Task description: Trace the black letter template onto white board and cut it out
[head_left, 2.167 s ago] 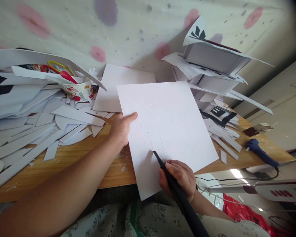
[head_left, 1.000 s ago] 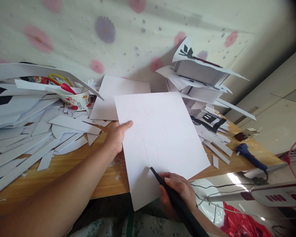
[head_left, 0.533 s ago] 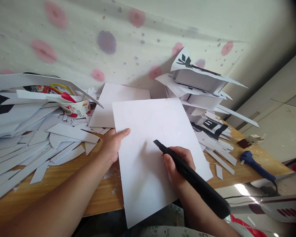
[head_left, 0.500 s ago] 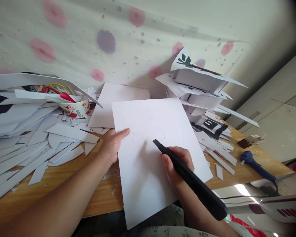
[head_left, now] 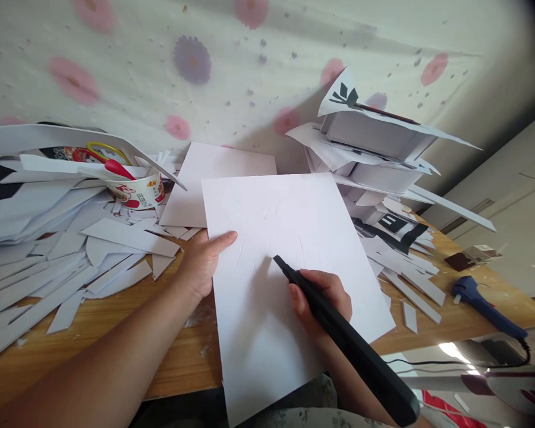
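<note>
A white board [head_left: 285, 333] lies in front of me, its near end jutting past the table edge; faint curved cut lines mark its upper half. My left hand [head_left: 207, 261] grips the board's left edge, thumb on top and the other fingers underneath. In my right hand [head_left: 323, 297] is a long black utility knife [head_left: 361, 351], fingers wrapped round its front part. The dark tip points up and left over the middle of the board, close to the surface; I cannot tell if it touches.
White offcuts [head_left: 120, 238] pile up on the left, around a paper cup [head_left: 138, 190] with a red-handled tool. Another white board [head_left: 232, 160] leans behind. At right are stacked white box shapes [head_left: 378, 139], more strips [head_left: 410, 273] and a blue glue gun [head_left: 485, 306] with a cord on the wooden table [head_left: 182, 356].
The knife tip has shifted slightly left and down over the board. My left hand keeps its hold on the edge. The view has turned a little.
</note>
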The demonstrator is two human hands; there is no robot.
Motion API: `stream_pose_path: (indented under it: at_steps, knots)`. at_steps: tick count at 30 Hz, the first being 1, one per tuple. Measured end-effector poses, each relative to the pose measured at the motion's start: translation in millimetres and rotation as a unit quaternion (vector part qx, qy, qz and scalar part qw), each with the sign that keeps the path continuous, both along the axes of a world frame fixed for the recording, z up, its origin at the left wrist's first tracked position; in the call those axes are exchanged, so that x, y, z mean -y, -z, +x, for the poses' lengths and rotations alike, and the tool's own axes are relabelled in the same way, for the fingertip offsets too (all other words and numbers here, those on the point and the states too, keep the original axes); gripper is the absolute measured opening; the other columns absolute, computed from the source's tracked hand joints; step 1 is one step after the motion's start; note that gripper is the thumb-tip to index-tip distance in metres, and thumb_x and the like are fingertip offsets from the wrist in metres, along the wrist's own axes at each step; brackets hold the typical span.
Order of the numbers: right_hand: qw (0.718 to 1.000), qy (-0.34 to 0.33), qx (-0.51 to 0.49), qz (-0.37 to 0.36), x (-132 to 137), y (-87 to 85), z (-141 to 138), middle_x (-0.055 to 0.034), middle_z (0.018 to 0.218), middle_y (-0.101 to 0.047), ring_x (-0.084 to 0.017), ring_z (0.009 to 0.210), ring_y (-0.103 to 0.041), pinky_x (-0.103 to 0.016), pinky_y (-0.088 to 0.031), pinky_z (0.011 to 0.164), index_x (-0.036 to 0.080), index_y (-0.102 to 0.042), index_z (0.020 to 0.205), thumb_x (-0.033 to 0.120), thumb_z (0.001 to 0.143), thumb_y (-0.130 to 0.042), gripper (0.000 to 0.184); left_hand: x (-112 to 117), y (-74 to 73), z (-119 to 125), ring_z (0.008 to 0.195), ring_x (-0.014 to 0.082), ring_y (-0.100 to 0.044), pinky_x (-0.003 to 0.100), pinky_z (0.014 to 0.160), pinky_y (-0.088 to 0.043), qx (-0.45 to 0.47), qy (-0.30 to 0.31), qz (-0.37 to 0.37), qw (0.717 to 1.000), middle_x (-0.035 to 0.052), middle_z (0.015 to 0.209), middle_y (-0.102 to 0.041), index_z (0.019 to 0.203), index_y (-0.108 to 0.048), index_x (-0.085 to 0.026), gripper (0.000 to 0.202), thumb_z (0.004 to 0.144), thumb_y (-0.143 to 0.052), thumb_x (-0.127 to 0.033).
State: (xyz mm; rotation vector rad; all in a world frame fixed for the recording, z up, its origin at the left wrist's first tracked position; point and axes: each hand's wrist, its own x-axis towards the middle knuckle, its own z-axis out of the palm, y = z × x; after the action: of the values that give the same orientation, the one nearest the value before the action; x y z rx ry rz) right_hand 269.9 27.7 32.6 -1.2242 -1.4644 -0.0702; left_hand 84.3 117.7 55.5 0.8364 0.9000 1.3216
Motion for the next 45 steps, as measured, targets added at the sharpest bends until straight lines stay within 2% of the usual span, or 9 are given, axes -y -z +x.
stream_pose_path:
  at_steps: [5, 17, 23, 30, 35, 45]
  knots:
    - [0.999, -0.019, 0.024, 0.020, -2.8, -1.6, 2.7, 0.0059, 0.057, -0.064, -0.010, 0.041, -0.057, -0.020, -0.046, 0.040, 0.023, -0.059, 0.094, 0.028, 0.079, -0.063, 0.017, -1.0, 0.7, -0.1, 0.084, 0.0302, -0.069, 0.038, 0.074, -0.057, 0.004, 0.005, -0.003, 1.000, 0.0133, 0.098, -0.072, 0.101, -0.069, -0.013, 0.045, 0.062, -0.083, -0.032]
    - [0.998, -0.015, 0.051, 0.033, 0.6, -2.3, 2.1, 0.0048, 0.060, -0.065, -0.010, 0.044, -0.058, -0.020, -0.048, 0.041, 0.023, -0.060, 0.095, 0.023, 0.080, -0.065, 0.015, 0.3, -0.9, 1.5, 0.082, 0.0293, -0.068, 0.037, 0.073, -0.056, -0.006, -0.017, 0.001, 1.000, 0.0125, 0.096, -0.072, 0.100, -0.068, -0.013, 0.045, 0.062, -0.082, -0.032]
    - [0.991, -0.037, 0.083, 0.101, -2.8, -0.1, 5.7, 0.0050, 0.061, -0.065, -0.009, 0.041, -0.057, -0.019, -0.045, 0.037, 0.022, -0.060, 0.097, 0.022, 0.079, -0.065, 0.019, 0.4, -1.7, 3.2, 0.079, 0.0293, -0.068, 0.037, 0.069, -0.056, -0.010, -0.034, -0.008, 0.999, 0.0122, 0.094, -0.072, 0.097, -0.069, -0.012, 0.044, 0.060, -0.083, -0.032]
    - [0.994, -0.017, 0.089, 0.061, 5.6, -2.0, 3.1, 0.0030, 0.068, -0.067, -0.012, 0.052, -0.064, -0.021, -0.052, 0.047, 0.022, -0.059, 0.097, 0.019, 0.078, -0.066, 0.020, 1.8, -1.3, 4.2, 0.083, 0.0294, -0.068, 0.036, 0.069, -0.057, -0.002, -0.045, -0.003, 0.999, 0.0127, 0.096, -0.072, 0.093, -0.069, -0.012, 0.041, 0.059, -0.083, -0.030]
    - [0.992, -0.019, 0.098, 0.083, 9.4, 3.2, 5.2, 0.0016, 0.069, -0.067, -0.014, 0.058, -0.066, -0.022, -0.053, 0.049, 0.022, -0.059, 0.097, 0.018, 0.078, -0.066, 0.021, 1.0, -1.7, 4.7, 0.074, 0.0281, -0.068, 0.036, 0.064, -0.057, -0.002, -0.050, -0.008, 0.999, 0.0116, 0.088, -0.072, 0.090, -0.070, -0.012, 0.039, 0.057, -0.083, -0.029]
    - [0.989, -0.028, 0.112, 0.095, 20.5, 5.7, 7.3, 0.0006, 0.071, -0.068, -0.016, 0.060, -0.068, -0.025, -0.058, 0.054, 0.021, -0.059, 0.099, 0.015, 0.077, -0.065, 0.024, 1.3, -2.6, 5.1, 0.071, 0.0273, -0.068, 0.036, 0.065, -0.056, 0.010, -0.043, 0.002, 0.999, 0.0106, 0.081, -0.071, 0.091, -0.069, -0.009, 0.044, 0.055, -0.083, -0.029]
